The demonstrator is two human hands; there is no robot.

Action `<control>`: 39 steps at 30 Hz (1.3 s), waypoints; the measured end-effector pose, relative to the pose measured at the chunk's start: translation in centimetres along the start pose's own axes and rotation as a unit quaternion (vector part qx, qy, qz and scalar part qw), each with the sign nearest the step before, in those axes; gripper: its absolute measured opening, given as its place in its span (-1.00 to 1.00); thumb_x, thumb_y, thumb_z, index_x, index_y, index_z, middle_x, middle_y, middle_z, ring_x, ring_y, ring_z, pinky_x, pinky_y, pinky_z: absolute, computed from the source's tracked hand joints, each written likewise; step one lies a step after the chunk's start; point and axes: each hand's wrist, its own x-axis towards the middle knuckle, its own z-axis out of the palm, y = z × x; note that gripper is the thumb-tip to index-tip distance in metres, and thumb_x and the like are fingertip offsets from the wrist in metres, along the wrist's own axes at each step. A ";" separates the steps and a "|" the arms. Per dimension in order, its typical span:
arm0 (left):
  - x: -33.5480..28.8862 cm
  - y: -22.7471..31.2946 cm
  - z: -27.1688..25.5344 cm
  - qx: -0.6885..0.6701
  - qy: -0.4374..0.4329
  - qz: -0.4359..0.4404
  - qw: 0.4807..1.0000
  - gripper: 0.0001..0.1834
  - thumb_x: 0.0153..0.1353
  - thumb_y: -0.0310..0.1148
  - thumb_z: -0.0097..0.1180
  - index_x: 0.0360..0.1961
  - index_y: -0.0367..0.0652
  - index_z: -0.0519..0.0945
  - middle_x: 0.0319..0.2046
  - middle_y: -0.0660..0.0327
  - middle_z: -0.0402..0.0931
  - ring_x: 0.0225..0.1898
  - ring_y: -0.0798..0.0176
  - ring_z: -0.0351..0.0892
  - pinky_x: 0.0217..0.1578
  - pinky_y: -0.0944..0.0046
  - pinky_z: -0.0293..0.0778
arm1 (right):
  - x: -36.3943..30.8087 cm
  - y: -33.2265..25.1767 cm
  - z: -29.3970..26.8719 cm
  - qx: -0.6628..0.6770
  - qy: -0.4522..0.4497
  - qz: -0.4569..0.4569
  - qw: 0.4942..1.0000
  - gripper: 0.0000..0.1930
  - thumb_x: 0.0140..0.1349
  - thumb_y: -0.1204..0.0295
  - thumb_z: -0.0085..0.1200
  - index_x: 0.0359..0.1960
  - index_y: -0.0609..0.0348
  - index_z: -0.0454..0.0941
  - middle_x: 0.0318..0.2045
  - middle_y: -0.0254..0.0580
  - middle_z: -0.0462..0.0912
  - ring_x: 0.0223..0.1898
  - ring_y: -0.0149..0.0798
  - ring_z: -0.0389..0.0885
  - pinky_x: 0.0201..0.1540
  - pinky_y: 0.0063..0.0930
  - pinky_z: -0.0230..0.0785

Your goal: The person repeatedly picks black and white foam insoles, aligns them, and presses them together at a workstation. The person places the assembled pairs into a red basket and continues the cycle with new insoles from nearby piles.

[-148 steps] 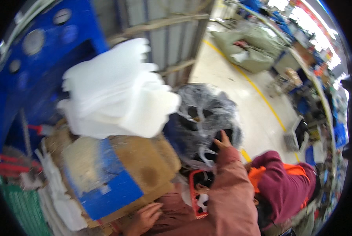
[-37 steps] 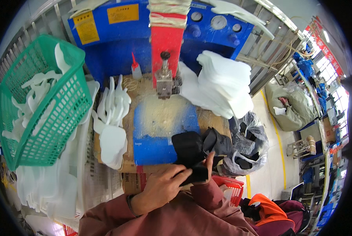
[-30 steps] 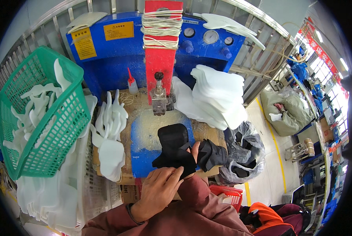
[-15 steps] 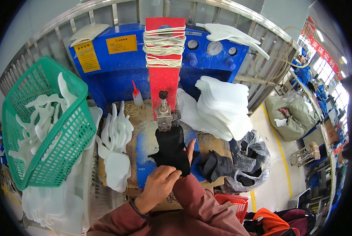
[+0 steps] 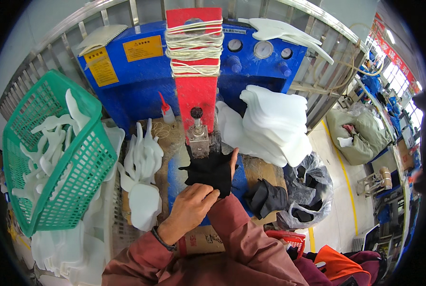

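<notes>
A piece of black fabric (image 5: 208,170) lies under the metal head (image 5: 199,143) of a red machine arm (image 5: 196,95), its far end hidden by the head. My left hand (image 5: 190,207), a dark band at its wrist, pinches the fabric's near edge. My right hand (image 5: 234,163) supports the same piece from below on the right. Only a thumb or finger shows there, stretched along the side; the fabric covers the rest. Beneath lies a blue board (image 5: 177,177). More folded black fabric (image 5: 266,199) rests to the right of my hands.
White curved sheets (image 5: 275,126) are stacked at the back right. On the left stand a green basket (image 5: 55,190) of white shaped pieces and a group of similar pieces (image 5: 144,157). Behind are a red-tipped bottle (image 5: 167,114) and the blue machine body (image 5: 127,102). A plastic bag (image 5: 310,190) sits right.
Both hands and the black fabric have moved away from me, so more of the fabric sits under the metal head. My right thumb or finger reaches farther up beside it. The view has shifted slightly.
</notes>
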 end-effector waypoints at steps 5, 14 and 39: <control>0.3 0.0 0.3 0.015 -0.013 0.001 1.000 -0.74 0.15 -0.52 0.25 -0.10 -0.22 0.70 -0.21 0.18 0.57 -0.20 0.07 0.65 -0.22 0.14 0.62 | 0.2 -0.8 0.0 -0.020 -0.028 0.009 0.999 0.00 0.28 -0.52 -0.17 0.40 0.14 0.40 0.21 -0.02 0.62 0.07 0.07 0.63 0.15 0.05 0.49; 0.6 0.4 1.4 0.003 -0.019 0.002 1.000 -0.70 0.18 -0.51 0.21 -0.04 -0.25 0.69 -0.18 0.16 0.57 -0.16 0.06 0.66 -0.20 0.16 0.63 | 0.0 -0.8 2.9 0.003 -0.019 -0.060 0.998 -0.12 0.39 -0.40 -0.14 0.52 -0.04 0.28 0.37 -0.13 0.49 0.27 0.00 0.53 0.32 -0.04 0.39; -2.4 1.6 -1.8 0.002 -0.051 -0.062 0.997 -0.71 0.16 -0.60 0.23 -0.07 -0.25 0.72 -0.21 0.17 0.61 -0.19 0.08 0.67 -0.21 0.18 0.63 | -0.5 2.5 -1.2 -0.046 -0.070 0.073 0.994 -0.12 0.46 -0.41 -0.36 0.35 0.15 0.46 0.12 -0.14 0.66 0.02 -0.19 0.66 0.12 -0.31 0.52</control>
